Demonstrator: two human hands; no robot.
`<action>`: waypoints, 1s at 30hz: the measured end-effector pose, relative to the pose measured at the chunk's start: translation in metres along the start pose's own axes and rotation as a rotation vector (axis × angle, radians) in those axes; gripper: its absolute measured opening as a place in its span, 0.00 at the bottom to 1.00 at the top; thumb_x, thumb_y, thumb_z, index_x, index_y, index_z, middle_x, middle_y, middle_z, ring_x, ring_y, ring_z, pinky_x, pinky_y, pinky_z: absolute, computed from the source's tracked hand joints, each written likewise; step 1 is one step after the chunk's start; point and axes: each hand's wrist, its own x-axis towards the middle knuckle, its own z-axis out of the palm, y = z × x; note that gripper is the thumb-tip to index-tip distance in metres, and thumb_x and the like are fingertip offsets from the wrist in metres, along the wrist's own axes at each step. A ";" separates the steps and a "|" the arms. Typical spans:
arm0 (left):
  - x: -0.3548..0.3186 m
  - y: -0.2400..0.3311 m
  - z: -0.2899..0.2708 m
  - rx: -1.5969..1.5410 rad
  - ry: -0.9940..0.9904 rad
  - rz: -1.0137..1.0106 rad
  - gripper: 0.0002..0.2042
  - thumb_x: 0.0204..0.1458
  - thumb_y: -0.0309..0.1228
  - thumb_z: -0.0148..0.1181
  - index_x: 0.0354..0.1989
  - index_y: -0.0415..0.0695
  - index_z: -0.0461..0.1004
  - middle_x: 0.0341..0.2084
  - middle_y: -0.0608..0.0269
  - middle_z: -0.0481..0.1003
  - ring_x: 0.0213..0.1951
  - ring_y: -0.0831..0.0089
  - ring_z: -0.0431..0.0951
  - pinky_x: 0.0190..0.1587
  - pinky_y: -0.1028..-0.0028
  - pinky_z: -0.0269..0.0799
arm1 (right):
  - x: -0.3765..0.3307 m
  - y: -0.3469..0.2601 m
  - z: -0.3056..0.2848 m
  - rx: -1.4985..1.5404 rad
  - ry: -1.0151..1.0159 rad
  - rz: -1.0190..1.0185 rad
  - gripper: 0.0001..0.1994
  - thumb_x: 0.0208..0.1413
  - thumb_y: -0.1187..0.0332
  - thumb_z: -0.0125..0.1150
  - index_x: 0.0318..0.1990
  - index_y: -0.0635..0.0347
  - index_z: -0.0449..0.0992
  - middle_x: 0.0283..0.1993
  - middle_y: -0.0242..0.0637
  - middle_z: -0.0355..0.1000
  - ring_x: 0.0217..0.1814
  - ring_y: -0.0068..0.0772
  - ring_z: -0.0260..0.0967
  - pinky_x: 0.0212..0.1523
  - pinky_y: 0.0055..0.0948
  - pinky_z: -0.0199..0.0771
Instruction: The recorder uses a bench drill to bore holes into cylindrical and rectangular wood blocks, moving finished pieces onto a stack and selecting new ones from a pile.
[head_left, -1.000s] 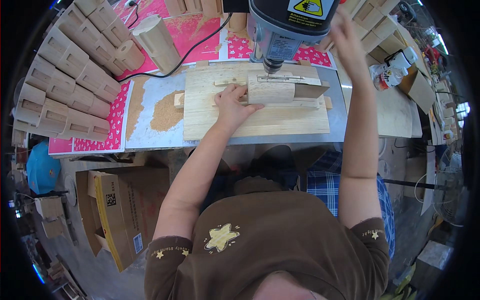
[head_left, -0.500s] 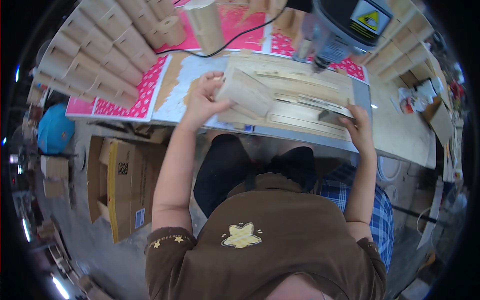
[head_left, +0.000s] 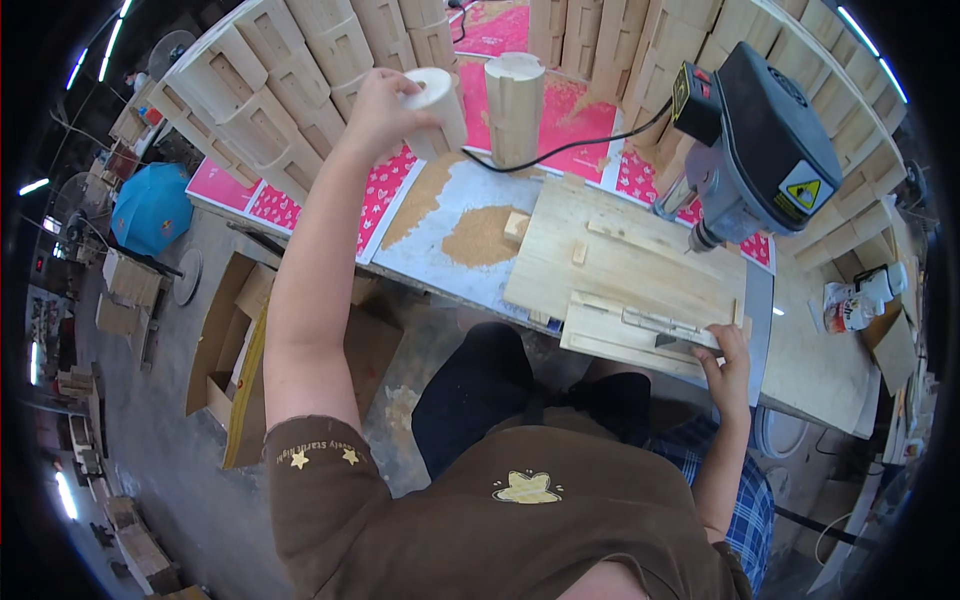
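Note:
My left hand (head_left: 383, 118) reaches far out to the left, its fingers closed round the top of a pale wooden cylinder (head_left: 437, 112) with a hole in its end. That cylinder stands next to the stacked wooden pieces. A taller wooden cylinder (head_left: 515, 112) stands upright just to its right. My right hand (head_left: 728, 362) is closed on the right end of a thin, metallic-looking strip (head_left: 665, 324) with a dark piece under it. The strip lies along the flat wooden board (head_left: 545, 235), which carries several narrow wooden rails. Nothing lies between the rails to its left.
A drill press (head_left: 770, 150) overhangs the board's right side, its chuck (head_left: 705, 236) above the wood. Its black cable (head_left: 570, 148) crosses the table. Stacked wooden pieces (head_left: 265, 85) line the back left. Sawdust (head_left: 485, 235) is heaped beside the board. A cardboard box (head_left: 228, 350) sits below left.
My left hand has moved from above the board to the far left beside the stacks, with a wooden piece in it. My right hand stays at the strip. The view has shifted.

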 end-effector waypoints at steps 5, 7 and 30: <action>0.079 -0.025 0.018 0.065 0.076 -0.098 0.27 0.27 0.36 0.75 0.36 0.30 0.76 0.36 0.47 0.74 0.36 0.60 0.77 0.41 0.69 0.72 | 0.001 -0.004 0.000 -0.029 0.016 0.034 0.13 0.38 0.78 0.63 0.35 0.63 0.70 0.33 0.40 0.66 0.37 0.43 0.63 0.40 0.32 0.63; 0.107 -0.054 0.041 0.094 0.135 -0.107 0.27 0.26 0.37 0.75 0.37 0.31 0.76 0.36 0.46 0.74 0.37 0.60 0.77 0.42 0.69 0.72 | 0.002 -0.004 0.001 -0.014 0.018 0.031 0.13 0.37 0.77 0.63 0.34 0.62 0.71 0.32 0.39 0.67 0.38 0.42 0.63 0.40 0.33 0.63; 0.031 0.001 0.167 -0.690 0.356 -0.043 0.45 0.32 0.27 0.65 0.63 0.42 0.47 0.53 0.42 0.60 0.58 0.51 0.59 0.60 0.61 0.55 | 0.003 -0.004 0.006 -0.040 0.062 0.049 0.18 0.32 0.76 0.66 0.36 0.60 0.72 0.33 0.39 0.67 0.37 0.43 0.61 0.39 0.36 0.64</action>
